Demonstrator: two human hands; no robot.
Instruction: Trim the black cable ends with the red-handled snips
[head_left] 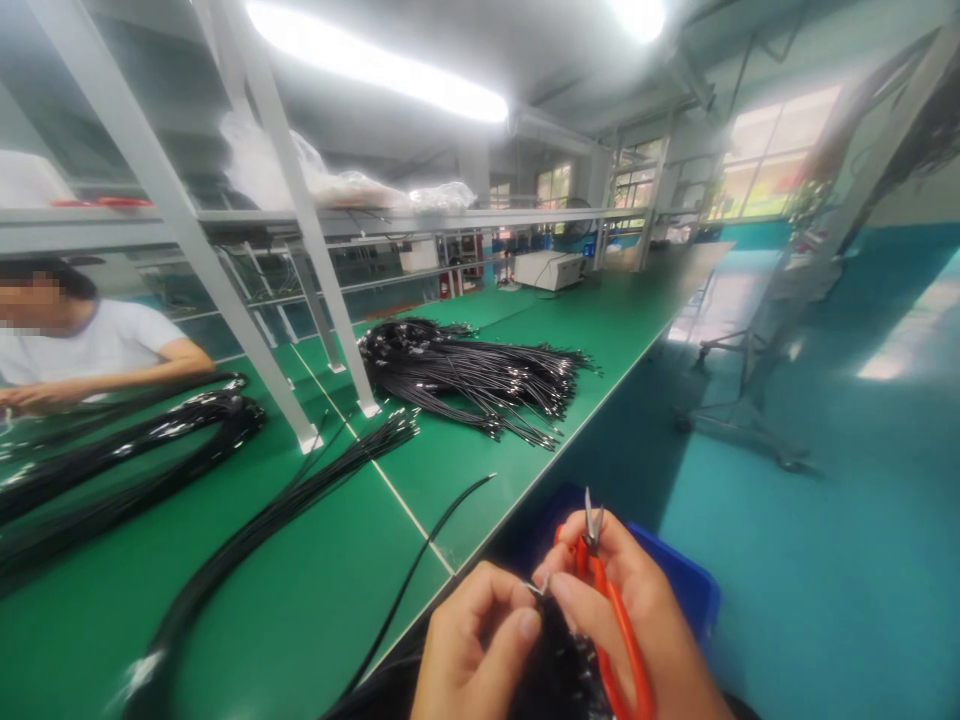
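Observation:
My left hand (476, 640) is closed, thumb and fingers pinched around the end of a black cable, close to the bench's front edge. Beside it on the right, my right hand (637, 590) holds orange-handled pliers (621, 625), their pointed metal jaws upward and slightly apart. The right thumb and a finger also meet at the small pale cable tip between both hands. Black cables with shiny ends (577, 660) hang below the hands, partly hidden by them. A single black cable (424, 555) curves over the green bench to the left.
Bundles of black cables (465, 375) lie on the green bench (375, 600), with more at left. White shelf posts (322, 200) rise from it. A person in a white shirt (120, 340) sits at far left. Beneath my hands is a blue bin (686, 575); a wheeled rack stands at right.

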